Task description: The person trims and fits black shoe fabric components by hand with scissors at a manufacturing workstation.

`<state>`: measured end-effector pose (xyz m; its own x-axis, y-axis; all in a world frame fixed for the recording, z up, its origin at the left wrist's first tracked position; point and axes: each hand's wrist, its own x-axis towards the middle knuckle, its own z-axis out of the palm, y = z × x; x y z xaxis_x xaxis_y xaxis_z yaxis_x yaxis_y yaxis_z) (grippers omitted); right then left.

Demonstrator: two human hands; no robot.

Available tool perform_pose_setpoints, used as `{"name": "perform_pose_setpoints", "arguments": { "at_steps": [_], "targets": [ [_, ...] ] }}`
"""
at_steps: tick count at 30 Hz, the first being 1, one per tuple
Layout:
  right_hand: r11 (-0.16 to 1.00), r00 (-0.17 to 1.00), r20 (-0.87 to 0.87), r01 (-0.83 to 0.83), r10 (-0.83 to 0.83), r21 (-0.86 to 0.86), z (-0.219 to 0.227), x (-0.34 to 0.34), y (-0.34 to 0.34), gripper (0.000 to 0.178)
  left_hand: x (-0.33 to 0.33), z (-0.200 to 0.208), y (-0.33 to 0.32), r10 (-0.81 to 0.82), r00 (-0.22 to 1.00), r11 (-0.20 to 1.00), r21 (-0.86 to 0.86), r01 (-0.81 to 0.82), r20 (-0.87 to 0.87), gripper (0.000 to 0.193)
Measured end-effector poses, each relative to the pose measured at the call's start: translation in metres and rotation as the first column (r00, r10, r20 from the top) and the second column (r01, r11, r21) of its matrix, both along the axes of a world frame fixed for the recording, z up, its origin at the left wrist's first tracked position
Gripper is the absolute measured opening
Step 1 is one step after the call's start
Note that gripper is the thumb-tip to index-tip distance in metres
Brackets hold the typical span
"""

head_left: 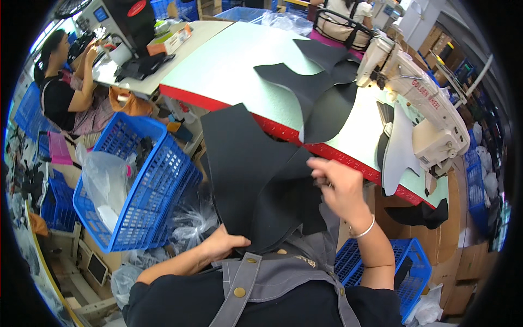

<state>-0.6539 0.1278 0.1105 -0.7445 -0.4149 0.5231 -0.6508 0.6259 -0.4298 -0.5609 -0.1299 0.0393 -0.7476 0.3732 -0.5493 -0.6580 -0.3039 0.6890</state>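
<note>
A stack or fold of black cut sheet panels (234, 158) lies in front of me, sloping from the table's red edge down to my lap. My left hand (224, 242) grips its near edge, thumb on top and fingers hidden beneath. Over the right side of the panels is my right hand (343, 188), raised with its fingers curled in; whether something small is pinched there I cannot make out. More black cut pieces (327, 109) with curved edges lie overlapping on the pale green tabletop (218, 65).
A white sewing machine (425, 98) stands on the right of the table, with a grey-white piece (400, 147) beside it. Blue baskets (158, 191) sit left, another blue basket (417, 272) at lower right. A co-worker (62, 92) sits at the far left; another person (343, 16) is behind the table.
</note>
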Motion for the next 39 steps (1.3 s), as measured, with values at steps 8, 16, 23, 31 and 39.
{"name": "perform_pose_setpoints", "arguments": {
  "at_steps": [8, 16, 23, 31, 39],
  "targets": [
    [0.916, 0.916, -0.399, 0.203, -0.052, 0.345, -0.015, -0.055, 0.031, 0.02, 0.002, -0.002, -0.001, -0.106, 0.991, 0.974, -0.21, 0.086, -0.082, 0.057],
    [0.904, 0.851, -0.51, 0.115, 0.124, 0.412, -0.038, -0.069, 0.012, 0.014, 0.004, 0.003, 0.0, -0.074, 0.997, 0.973, -0.221, 0.066, -0.029, 0.063],
    [0.978, 0.94, -0.318, -0.058, 0.122, 0.202, -0.056, -0.085, 0.011, 0.026, 0.002, 0.003, -0.001, -0.066, 0.993, 0.974, -0.212, 0.084, 0.093, 0.067],
    [0.945, 0.964, -0.264, 0.126, -0.044, 0.303, -0.031, -0.107, -0.002, 0.017, 0.001, -0.012, -0.007, 0.05, 0.96, 0.968, 0.224, -0.115, 0.275, 0.048],
    [0.942, 0.889, -0.322, -0.271, 0.324, 0.2, 0.051, -0.053, -0.05, 0.011, 0.002, -0.013, -0.002, 0.017, 1.0, 0.97, 0.244, -0.01, -0.025, 0.064]
  ]
}}
